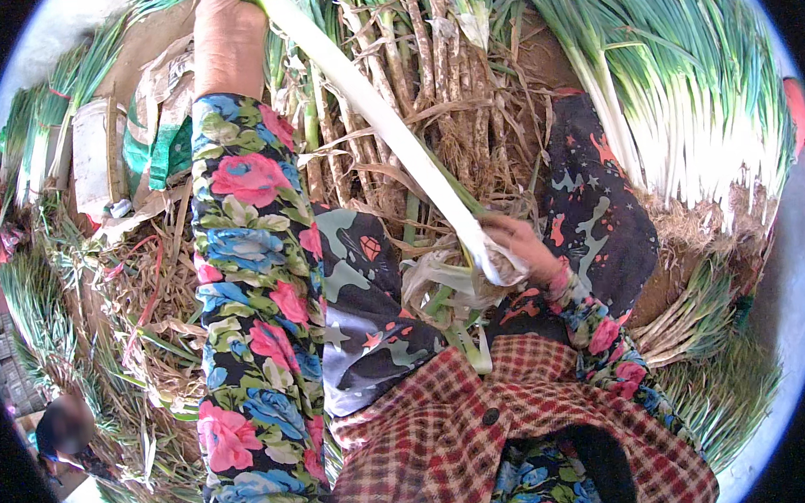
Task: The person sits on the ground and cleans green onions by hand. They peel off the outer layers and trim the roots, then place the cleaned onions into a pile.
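A long green onion [395, 134] with a white stalk slants across the view above my lap. My left hand [228, 20], reaching up to the top edge, is at its green end; the fingers lie mostly beyond the frame. Near the root end is my right hand [521, 244], its fingers curled behind and against the stalk. Peeled pale outer layers [438, 277] hang between my knees. Ahead of me lie unpeeled green onions [444, 90] with brown, dry skins and roots. My sleeves are flowered.
On the right stands a big row of cleaned green onions [691, 116], with a smaller bundle [690, 317] below. At left are a white container [93, 160], a green-and-white bag [168, 141] and heaped dry leaves [163, 287]. Another person [67, 427] is at the lower left.
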The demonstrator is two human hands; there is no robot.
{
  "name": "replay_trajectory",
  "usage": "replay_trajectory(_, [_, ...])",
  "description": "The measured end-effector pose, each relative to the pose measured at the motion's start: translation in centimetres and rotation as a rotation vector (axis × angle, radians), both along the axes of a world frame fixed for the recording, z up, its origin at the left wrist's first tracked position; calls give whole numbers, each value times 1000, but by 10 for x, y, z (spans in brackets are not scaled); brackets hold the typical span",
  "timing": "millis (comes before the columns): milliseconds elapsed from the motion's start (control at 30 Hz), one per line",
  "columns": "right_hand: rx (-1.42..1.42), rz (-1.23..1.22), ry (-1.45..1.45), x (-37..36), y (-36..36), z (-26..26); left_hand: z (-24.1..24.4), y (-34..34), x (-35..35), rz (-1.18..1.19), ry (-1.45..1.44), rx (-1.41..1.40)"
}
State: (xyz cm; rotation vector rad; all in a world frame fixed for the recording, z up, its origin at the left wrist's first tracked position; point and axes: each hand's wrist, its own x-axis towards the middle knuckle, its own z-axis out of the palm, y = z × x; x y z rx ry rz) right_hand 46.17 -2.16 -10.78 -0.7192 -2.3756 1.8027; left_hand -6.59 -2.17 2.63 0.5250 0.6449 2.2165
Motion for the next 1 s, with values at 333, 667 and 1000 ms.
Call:
replay_trajectory(333, [-631, -100, 164, -71, -18, 127, 14, 12, 71, 121, -9, -167])
replay_trajectory(667, [-393, -436, 283, -99, -39, 121, 39, 4, 104, 105, -118, -149])
replay_trajectory(1000, [-1463, -693, 342, -30, 9, 57, 35, -8, 85, 257, -77, -168])
